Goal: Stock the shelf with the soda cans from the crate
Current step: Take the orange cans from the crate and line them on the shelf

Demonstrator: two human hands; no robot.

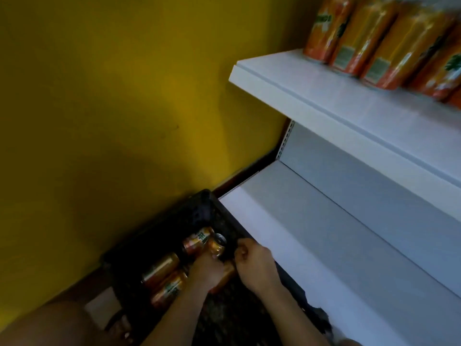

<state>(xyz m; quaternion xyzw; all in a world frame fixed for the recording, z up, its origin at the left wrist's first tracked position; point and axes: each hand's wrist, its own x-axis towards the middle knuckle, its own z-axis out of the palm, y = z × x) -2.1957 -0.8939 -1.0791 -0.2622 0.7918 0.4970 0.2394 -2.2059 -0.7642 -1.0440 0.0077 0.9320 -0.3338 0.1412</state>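
A black crate (159, 236) sits on the floor against the yellow wall, with several orange soda cans (161, 267) lying in it. My left hand (207, 269) reaches into the crate, its fingers closed around one orange can (216, 247) whose silver top faces away from me. My right hand (254, 263) is just to the right, at the crate's edge beside the lower shelf, with curled fingers. Another can (225, 277) shows between the two hands; whether the right hand grips it is hidden. A row of orange cans (379, 41) stands on the upper white shelf (324, 96).
The lower white shelf (324, 233) lies right of the crate, with its back panel (374, 191) behind. The yellow wall (112, 108) fills the left. My knee (50, 325) is at the bottom left, and something dark (316, 313) lies at the lower shelf's front edge.
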